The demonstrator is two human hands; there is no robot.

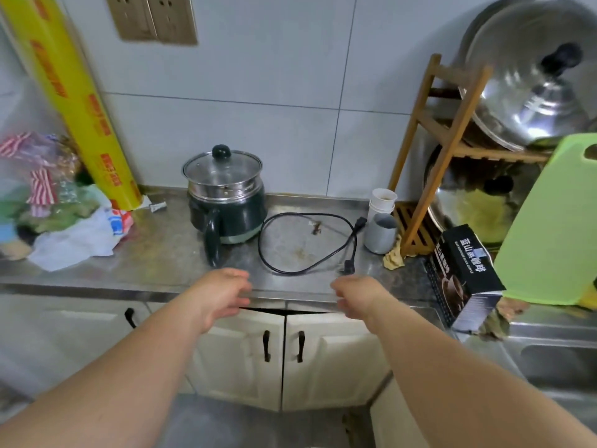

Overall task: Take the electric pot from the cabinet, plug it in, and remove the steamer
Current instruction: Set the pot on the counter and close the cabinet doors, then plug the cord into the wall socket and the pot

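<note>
The dark green electric pot (231, 215) stands on the steel counter (161, 253), handle toward me. A steel steamer ring (224, 188) sits in its top under a glass lid (223, 166) with a dark knob. A loose black power cord (310, 244) lies coiled to the pot's right, both plug ends near the cups. Wall sockets (151, 19) are up on the tiles at the left. My left hand (223, 294) and my right hand (357, 295) hover at the counter's front edge, fingers loosely apart, holding nothing. Below them are the white cabinet doors (284, 357), slightly ajar at the top.
A yellow cling-film box (77, 101) leans at the left above a heap of bags (58, 215). Paper cups (382, 200) and a grey cup (381, 232) stand right of the cord. A wooden rack (449, 147) holds steel lids; a black coffee box (465, 273), green cutting board (555, 221) and sink (555, 360) are on the right.
</note>
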